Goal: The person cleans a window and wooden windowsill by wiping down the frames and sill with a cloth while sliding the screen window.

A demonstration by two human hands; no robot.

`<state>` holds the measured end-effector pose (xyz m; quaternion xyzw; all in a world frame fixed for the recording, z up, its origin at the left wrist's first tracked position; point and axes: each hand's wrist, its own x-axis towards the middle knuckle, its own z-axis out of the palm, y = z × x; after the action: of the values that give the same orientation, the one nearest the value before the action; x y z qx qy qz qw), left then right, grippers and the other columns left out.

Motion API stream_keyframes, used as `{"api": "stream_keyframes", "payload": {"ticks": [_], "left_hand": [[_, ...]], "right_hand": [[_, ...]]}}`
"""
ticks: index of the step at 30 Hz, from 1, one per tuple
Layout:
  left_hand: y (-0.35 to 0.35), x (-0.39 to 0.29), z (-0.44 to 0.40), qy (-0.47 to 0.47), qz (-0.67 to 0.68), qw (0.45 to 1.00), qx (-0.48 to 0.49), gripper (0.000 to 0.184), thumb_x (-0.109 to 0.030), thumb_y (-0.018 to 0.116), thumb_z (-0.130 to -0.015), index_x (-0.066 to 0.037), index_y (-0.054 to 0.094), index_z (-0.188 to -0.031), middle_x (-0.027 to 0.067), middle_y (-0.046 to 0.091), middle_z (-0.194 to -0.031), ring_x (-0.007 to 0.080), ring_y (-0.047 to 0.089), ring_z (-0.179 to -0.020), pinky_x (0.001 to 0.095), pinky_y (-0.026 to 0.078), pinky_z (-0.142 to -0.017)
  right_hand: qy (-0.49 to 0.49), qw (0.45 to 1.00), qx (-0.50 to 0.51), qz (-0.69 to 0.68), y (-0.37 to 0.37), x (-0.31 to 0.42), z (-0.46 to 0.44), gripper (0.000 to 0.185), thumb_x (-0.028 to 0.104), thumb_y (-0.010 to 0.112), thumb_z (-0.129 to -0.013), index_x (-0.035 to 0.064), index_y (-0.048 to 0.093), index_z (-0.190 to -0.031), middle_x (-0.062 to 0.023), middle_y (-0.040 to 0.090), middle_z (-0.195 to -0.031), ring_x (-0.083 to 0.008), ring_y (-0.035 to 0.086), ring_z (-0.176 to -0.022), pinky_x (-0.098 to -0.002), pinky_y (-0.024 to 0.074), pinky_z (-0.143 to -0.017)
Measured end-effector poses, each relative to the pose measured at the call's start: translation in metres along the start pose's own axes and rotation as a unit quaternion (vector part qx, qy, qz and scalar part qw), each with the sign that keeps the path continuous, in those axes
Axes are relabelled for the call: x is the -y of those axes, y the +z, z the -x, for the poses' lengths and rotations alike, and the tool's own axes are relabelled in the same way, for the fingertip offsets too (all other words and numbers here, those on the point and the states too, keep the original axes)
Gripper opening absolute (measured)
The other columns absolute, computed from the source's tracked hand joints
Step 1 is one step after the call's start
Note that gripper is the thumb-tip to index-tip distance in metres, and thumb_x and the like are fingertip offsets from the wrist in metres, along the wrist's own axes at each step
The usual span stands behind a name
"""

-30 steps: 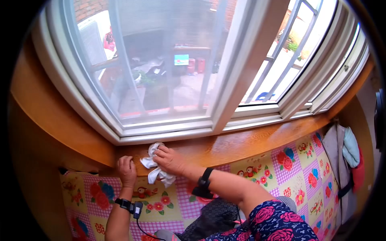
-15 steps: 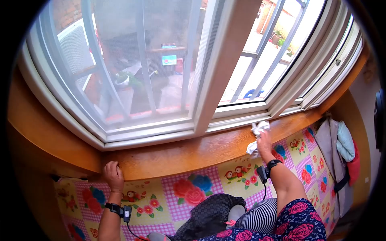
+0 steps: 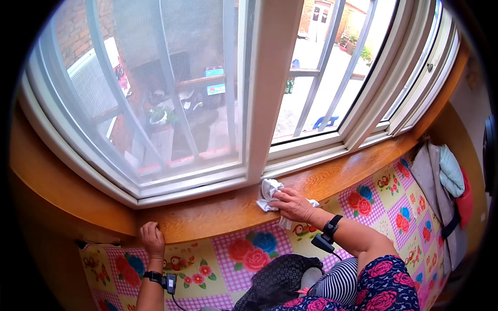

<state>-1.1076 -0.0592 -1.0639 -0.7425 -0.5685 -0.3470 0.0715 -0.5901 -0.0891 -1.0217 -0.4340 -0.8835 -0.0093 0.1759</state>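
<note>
My right hand [image 3: 294,205] holds a crumpled white cloth [image 3: 271,193] down on the brown wooden windowsill [image 3: 218,210], just below the window's middle post. One end of the cloth hangs over the sill's front edge. At the left end of the sill, my left hand [image 3: 152,239] leans on the front edge with its fingers curled together over it. Each wrist wears a black strap with a small cabled device.
A white-framed window [image 3: 257,103] with a screen and bars rises behind the sill. Below lies a flowered, checked cover [image 3: 249,251], with a dark patterned cloth [image 3: 275,277] near my striped legwear. Folded fabrics [image 3: 450,171] are piled at the right.
My right hand has slid the white cloth leftward along the sill, from the right-hand pane to the middle post. My left hand stays at the sill edge while the view shifts slightly.
</note>
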Motion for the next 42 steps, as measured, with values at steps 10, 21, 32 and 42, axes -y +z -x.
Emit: {"api": "stream_keyframes", "payload": {"ticks": [10, 21, 32, 42], "left_hand": [[0.001, 0.0, -0.001, -0.002, -0.012, 1.0, -0.004, 0.02, -0.004, 0.051, -0.081, -0.002, 0.063, -0.097, 0.0155, 0.06, -0.103, 0.0357, 0.055, -0.097, 0.0446, 0.044, -0.089], [0.001, 0.0, 0.0, 0.004, -0.019, 1.0, -0.008, 0.019, -0.004, 0.052, -0.081, -0.003, 0.063, -0.096, 0.0147, 0.06, -0.101, 0.0347, 0.055, -0.097, 0.0446, 0.045, -0.088], [0.001, -0.001, 0.0, -0.002, -0.014, 1.0, -0.006, 0.019, -0.002, 0.053, -0.081, -0.003, 0.063, -0.098, 0.015, 0.059, -0.102, 0.0349, 0.055, -0.098, 0.0448, 0.045, -0.089], [0.003, 0.001, 0.002, -0.01, -0.016, 1.0, 0.002, 0.02, -0.001, 0.053, -0.081, -0.002, 0.062, -0.098, 0.0148, 0.059, -0.103, 0.0351, 0.054, -0.099, 0.0445, 0.044, -0.09]], "right_hand": [[0.002, 0.999, -0.039, 0.008, 0.009, -0.008, 0.007, 0.036, 0.019, 0.068, -0.077, 0.0165, 0.065, -0.113, -0.0089, 0.058, -0.123, -0.0287, 0.055, -0.114, -0.042, 0.0446, -0.1], [0.012, 0.999, -0.049, 0.014, 0.012, -0.006, 0.008, 0.036, 0.019, 0.066, -0.076, 0.0158, 0.065, -0.112, -0.0087, 0.058, -0.121, -0.0279, 0.055, -0.113, -0.0419, 0.0447, -0.1], [0.011, 0.998, -0.053, 0.015, 0.014, -0.006, 0.009, 0.037, 0.02, 0.066, -0.076, 0.0161, 0.064, -0.113, -0.0088, 0.057, -0.122, -0.0282, 0.054, -0.114, -0.0417, 0.0433, -0.101], [0.014, 0.999, -0.046, 0.015, 0.014, -0.006, 0.009, 0.037, 0.019, 0.067, -0.076, 0.0158, 0.064, -0.113, -0.0093, 0.057, -0.122, -0.0284, 0.054, -0.114, -0.0419, 0.0431, -0.101]]}}
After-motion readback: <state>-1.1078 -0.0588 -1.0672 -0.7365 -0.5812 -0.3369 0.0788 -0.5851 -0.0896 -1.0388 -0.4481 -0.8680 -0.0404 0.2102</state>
